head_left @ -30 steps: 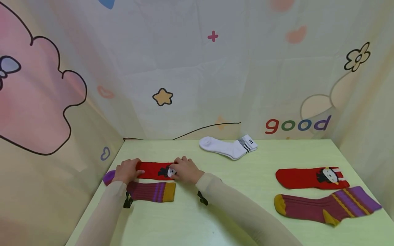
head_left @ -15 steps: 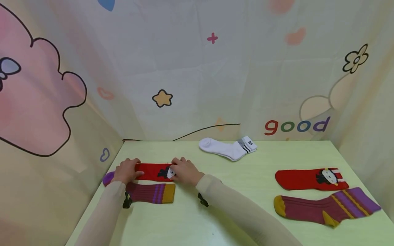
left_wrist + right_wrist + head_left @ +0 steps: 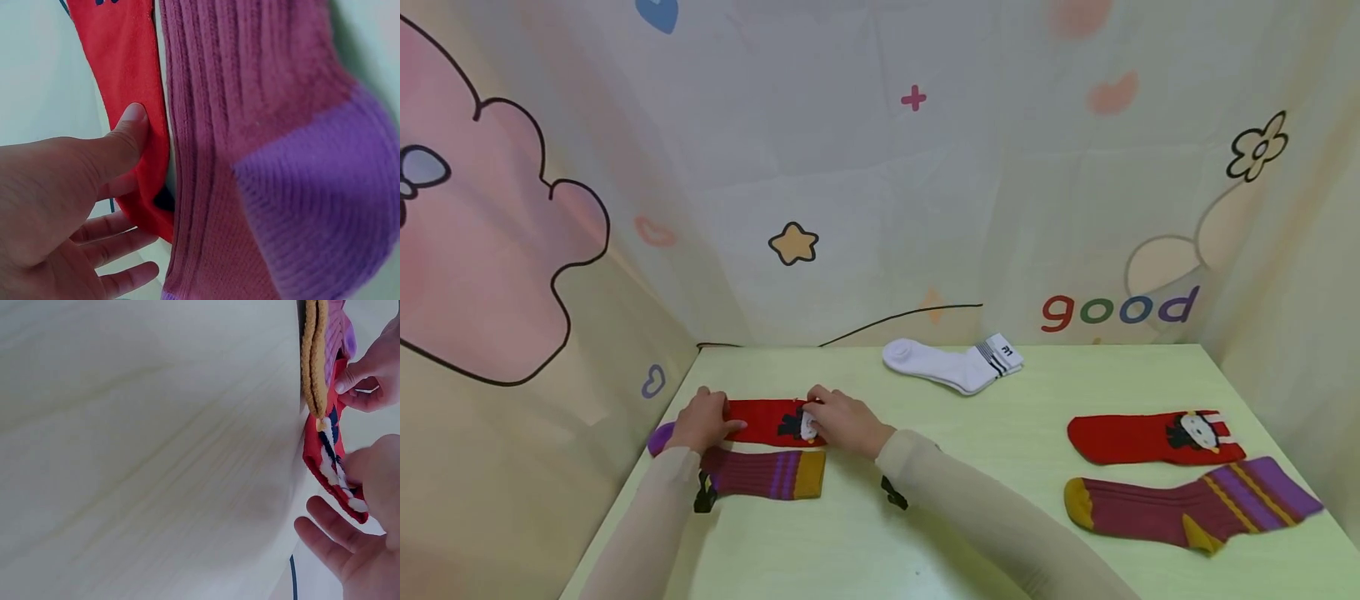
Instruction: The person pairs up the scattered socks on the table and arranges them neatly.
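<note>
A red sock (image 3: 756, 422) with a black-and-white cartoon figure lies flat at the table's left. My left hand (image 3: 698, 421) pinches its left part; in the left wrist view, that hand's thumb (image 3: 132, 125) presses on the red cloth, other fingers partly behind it. At the opposite end, my right hand (image 3: 848, 422) pinches the figured end, its thumb and fingers around the edge in the right wrist view. Just nearer lies a maroon sock (image 3: 748, 473) with purple stripes and a mustard cuff, its purple heel (image 3: 325, 187) large in the left wrist view. My left hand covers part of it.
At the right lie another red figured sock (image 3: 1120, 439) and a maroon sock (image 3: 1135, 507) with mustard toe and heel. A white sock (image 3: 951, 367) with black stripes lies at the back of the pale table (image 3: 970, 450). A printed curtain (image 3: 850, 167) stands behind.
Both hands have shifted slightly left, and the figured end of the red sock with them. The head view has tilted a little. The other socks stay where they were.
</note>
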Motion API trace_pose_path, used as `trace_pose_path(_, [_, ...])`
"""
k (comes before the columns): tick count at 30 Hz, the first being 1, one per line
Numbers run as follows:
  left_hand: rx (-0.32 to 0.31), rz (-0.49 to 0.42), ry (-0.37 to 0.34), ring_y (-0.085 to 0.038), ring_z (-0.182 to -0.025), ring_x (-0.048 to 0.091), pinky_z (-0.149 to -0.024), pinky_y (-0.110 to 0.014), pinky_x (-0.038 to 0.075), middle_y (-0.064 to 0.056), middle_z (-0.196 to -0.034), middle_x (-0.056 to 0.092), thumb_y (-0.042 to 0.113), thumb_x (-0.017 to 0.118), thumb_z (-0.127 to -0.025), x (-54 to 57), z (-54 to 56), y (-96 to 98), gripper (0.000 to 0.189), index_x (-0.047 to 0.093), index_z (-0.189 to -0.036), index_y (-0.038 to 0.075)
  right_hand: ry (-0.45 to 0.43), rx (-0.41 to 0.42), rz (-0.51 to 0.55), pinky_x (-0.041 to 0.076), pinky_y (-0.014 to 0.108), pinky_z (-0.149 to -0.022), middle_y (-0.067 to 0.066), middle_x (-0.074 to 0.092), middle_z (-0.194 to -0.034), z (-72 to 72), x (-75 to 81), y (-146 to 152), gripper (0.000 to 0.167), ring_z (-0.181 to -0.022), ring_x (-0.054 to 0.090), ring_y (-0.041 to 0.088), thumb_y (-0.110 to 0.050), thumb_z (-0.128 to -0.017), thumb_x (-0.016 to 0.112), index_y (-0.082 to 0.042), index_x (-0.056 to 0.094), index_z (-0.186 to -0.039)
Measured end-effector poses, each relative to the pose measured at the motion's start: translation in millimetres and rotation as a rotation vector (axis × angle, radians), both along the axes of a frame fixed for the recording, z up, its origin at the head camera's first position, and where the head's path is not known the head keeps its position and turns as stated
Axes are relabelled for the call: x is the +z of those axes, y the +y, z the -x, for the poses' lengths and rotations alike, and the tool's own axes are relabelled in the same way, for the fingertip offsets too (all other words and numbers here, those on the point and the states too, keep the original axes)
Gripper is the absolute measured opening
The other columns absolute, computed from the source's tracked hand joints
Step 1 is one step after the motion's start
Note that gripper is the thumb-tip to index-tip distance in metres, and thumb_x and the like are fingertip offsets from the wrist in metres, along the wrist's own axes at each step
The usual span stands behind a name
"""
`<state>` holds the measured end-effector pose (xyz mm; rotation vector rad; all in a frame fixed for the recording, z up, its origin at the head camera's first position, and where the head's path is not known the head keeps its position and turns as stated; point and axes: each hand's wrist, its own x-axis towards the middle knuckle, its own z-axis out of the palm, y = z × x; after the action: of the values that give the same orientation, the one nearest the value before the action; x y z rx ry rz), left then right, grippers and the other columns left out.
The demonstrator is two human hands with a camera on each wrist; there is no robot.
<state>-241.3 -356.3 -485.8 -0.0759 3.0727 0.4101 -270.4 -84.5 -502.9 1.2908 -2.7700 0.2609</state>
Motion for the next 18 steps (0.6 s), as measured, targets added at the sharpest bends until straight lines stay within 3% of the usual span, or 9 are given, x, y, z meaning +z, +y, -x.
trace_pose_path(12, [0.031, -0.008, -0.017, -0.026, -0.070, 0.054, -0.065, -0.038, 0.046, -0.010, -0.078, 0.060, 0.018, 0.078, -0.092, -8.6, 5.3, -11.2, 0.026, 0.065, -0.088, -0.004, 0.004, 0.037, 0.069, 0.050, 0.022, -0.101, 0.008, 0.055, -0.135, -6.6, 8.7, 0.0, 0.044, -0.116, 0.060, 0.017, -0.008, -0.096, 0.072, -0.009, 0.063, -0.139])
trace_pose_path(18, [0.015, -0.036, 0.062, -0.027, -0.071, 0.055, -0.067, -0.042, 0.051, -0.013, -0.082, 0.065, 0.007, 0.069, -0.094, -6.4, 3.0, -16.5, 0.012, 0.067, -0.090, -0.004, 0.012, 0.021, 0.056, 0.049, 0.024, -0.102, 0.008, 0.063, -0.129, -7.4, 13.2, 1.8, 0.040, -0.115, 0.060, 0.018, -0.009, -0.100, 0.067, -0.010, 0.065, -0.139])
